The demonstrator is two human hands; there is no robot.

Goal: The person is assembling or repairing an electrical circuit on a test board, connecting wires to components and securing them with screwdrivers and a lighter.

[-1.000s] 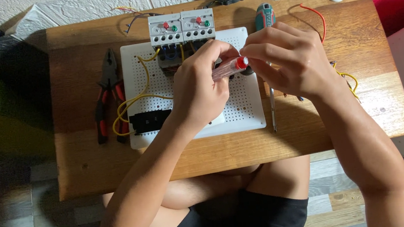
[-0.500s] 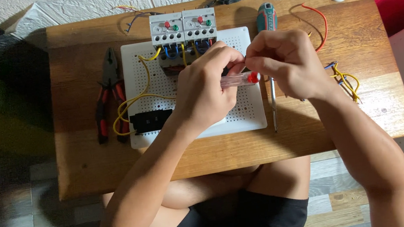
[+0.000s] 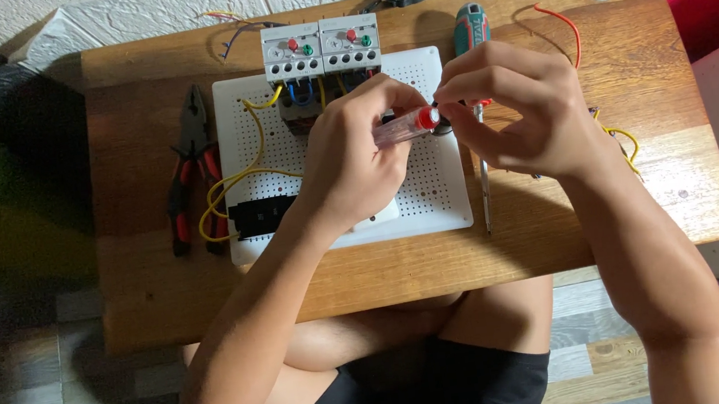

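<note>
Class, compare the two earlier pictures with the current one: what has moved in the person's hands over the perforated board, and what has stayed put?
The right hand has shifted slightly toward the left hand, its fingertips now at the red cap of the clear-handled tester screwdriver, which the left hand keeps gripping, tilted a little differently. Unmoved: the white perforated board, red-handled pliers, teal-handled screwdriver and grey relays.

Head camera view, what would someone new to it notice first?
First, the two hands meeting mid-frame: the left hand grips a clear-handled screwdriver with a red cap, and the right hand pinches at its cap end. Under them lies a white perforated board with grey switch units at its far edge; red-handled pliers rest left of it.
</note>
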